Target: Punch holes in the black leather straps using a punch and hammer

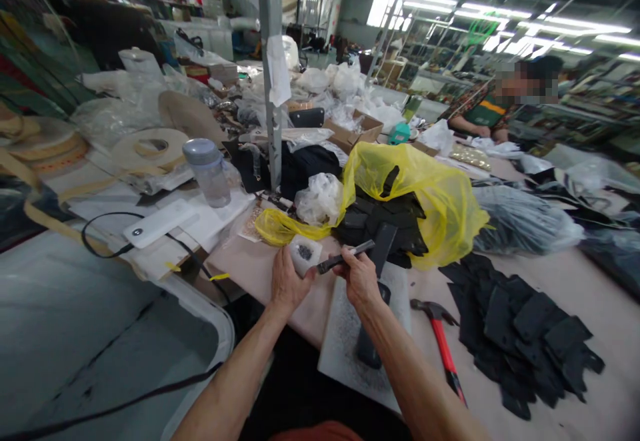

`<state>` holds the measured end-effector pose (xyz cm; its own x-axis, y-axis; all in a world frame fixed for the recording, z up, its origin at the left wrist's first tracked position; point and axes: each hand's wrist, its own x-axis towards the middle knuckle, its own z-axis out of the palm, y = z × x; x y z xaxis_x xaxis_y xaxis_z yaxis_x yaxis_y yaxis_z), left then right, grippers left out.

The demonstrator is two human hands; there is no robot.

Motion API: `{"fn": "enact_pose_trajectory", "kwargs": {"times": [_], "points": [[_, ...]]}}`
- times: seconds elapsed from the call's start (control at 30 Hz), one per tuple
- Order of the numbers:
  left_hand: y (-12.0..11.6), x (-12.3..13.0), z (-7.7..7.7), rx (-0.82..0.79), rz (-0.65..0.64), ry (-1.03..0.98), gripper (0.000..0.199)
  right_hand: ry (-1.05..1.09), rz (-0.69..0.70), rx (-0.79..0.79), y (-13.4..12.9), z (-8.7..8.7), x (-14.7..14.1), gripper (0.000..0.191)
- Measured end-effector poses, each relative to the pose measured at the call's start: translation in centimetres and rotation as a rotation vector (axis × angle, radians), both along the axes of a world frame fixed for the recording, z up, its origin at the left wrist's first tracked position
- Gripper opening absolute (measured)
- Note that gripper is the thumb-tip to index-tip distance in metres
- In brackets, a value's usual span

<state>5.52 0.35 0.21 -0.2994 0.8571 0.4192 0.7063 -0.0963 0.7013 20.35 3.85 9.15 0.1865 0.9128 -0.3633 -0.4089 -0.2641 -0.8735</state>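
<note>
My left hand (289,282) is closed around a small white container (301,246) with dark bits inside. In my right hand (361,280) is a slim dark tool (330,264) with a shiny metal end; its exact kind is unclear. The tool's dark tip is close beside the container, and I cannot tell whether they touch. Under my right forearm lies a white board (335,344) strewn with dark specks. Long black pieces (369,348) rest on it, partly hidden by my arm.
A red-handled claw hammer (443,344) lies right of the board, beside a pile of black cut pieces (525,328). Ahead, a yellow bag (450,214) holds more black pieces. A bottle (207,174), power bank (160,221) and metal post (273,121) stand left. A co-worker (490,108) sits far right.
</note>
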Motion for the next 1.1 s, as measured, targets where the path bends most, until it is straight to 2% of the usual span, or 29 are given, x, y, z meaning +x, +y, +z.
{"fn": "enact_pose_trajectory", "kwargs": {"times": [0.17, 0.27, 0.33, 0.4, 0.5, 0.6, 0.67, 0.73, 0.83, 0.93, 1.03, 1.1], "points": [[0.1, 0.0, 0.4, 0.031, 0.023, 0.011, 0.087, 0.241, 0.007, -0.203, -0.2, 1.4, 1.3, 0.019], [-0.1, 0.2, 1.8, 0.111, 0.040, -0.010, 0.064, 0.271, -0.013, -0.197, -1.1, 1.4, 2.7, 0.020], [-0.3, 0.8, 3.6, 0.142, -0.005, -0.042, 0.042, 0.206, -0.012, -0.131, -1.9, 1.3, 3.7, 0.025], [-0.6, 2.0, 5.9, 0.081, -0.166, -0.076, 0.029, 0.040, 0.005, -0.015, -2.8, 1.4, 4.8, 0.029], [-1.0, 4.6, 9.4, -0.148, -0.520, -0.139, 0.024, -0.268, 0.090, 0.163, -4.2, 2.3, 6.4, 0.026], [-1.3, 7.4, 11.2, -0.321, -0.758, -0.205, 0.026, -0.622, 0.140, 0.306, -5.6, 3.8, 7.5, 0.016], [-1.3, 8.9, 11.4, -0.344, -0.802, -0.206, 0.019, -0.826, 0.111, 0.402, -6.3, 4.5, 7.8, 0.011], [-1.3, 10.1, 11.1, -0.322, -0.806, -0.190, 0.016, -0.914, 0.077, 0.465, -6.8, 4.6, 8.0, 0.007], [-1.2, 11.1, 10.3, -0.300, -0.796, -0.176, 0.021, -0.969, 0.056, 0.460, -7.1, 4.1, 8.3, 0.006], [-1.4, 11.5, 9.9, -0.288, -0.756, -0.176, 0.024, -1.050, 0.099, 0.440, -7.2, 3.6, 9.2, 0.004], [-1.0, 11.7, 9.5, -0.298, -0.705, -0.210, 0.019, -1.093, 0.150, 0.452, -7.6, 3.2, 10.6, 0.030], [-0.3, 12.1, 9.2, -0.295, -0.652, -0.299, 0.016, -1.160, 0.185, 0.426, -8.5, 2.4, 11.7, 0.039]]}}
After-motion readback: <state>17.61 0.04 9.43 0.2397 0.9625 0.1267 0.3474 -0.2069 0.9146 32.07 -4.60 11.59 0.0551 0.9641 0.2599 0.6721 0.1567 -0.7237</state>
